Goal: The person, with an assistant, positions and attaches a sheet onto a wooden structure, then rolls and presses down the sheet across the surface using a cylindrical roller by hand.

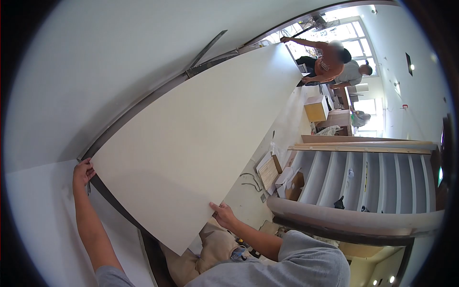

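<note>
A large pale cream panel (191,129) stretches from close in front of me toward the far end of the room. My left hand (84,172) is closed on the panel's edge at the near left corner, beside the dark trim along the wall. With the thumb on its face, my right hand (223,214) grips the panel's opposite long edge; the fingers behind it are hidden. At the far end, a co-worker in an orange shirt (330,60) has both hands at the panel's edge.
Grey shelving (349,179) with several boards stands at the right. Opened cardboard boxes (270,171) and a dark cable (252,182) lie on the floor. Beyond them is a yellow-sided box (316,112). Two people in grey are farther back, near bright windows. A dark strip (206,50) sticks out by the wall.
</note>
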Tool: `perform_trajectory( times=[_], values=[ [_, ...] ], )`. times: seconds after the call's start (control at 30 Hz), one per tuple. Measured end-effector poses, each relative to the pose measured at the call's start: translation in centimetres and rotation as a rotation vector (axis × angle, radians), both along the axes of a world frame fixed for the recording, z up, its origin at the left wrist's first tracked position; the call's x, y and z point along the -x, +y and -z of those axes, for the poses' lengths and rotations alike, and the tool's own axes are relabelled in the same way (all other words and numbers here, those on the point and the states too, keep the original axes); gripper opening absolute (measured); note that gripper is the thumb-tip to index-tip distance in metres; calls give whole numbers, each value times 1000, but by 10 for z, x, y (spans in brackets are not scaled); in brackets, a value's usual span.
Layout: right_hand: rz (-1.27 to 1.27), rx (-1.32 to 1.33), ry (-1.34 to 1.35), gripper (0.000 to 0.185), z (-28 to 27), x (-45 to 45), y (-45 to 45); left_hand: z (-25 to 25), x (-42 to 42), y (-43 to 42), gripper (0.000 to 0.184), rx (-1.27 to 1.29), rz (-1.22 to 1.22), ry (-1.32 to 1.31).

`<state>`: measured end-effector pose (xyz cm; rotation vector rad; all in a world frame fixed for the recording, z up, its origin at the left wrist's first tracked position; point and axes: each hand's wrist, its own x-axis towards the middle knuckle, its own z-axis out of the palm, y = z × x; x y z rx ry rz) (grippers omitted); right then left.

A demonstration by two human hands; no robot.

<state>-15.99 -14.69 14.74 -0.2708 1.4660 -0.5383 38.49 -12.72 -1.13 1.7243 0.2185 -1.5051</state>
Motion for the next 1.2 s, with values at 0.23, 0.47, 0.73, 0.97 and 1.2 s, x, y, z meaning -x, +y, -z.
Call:
perform_trajectory(
  times=[0.23,0.47,0.73,0.97,1.2],
  values=[
    [-3,-13,-15,27,2,-1,-1,4,-2,2,37,-7,-1,2],
    [-20,-45,67,27,11,3,1,4,-4,1,37,-18,6,1],
    [-36,-68,13,31,21,8,2,5,-2,2,36,-22,24,-26],
    [-46,-70,13,31,16,5,1,8,-3,4,37,10,28,-6],
    [-41,-84,47,31,25,9,3,7,-3,3,37,-6,4,-10]
  ],
)
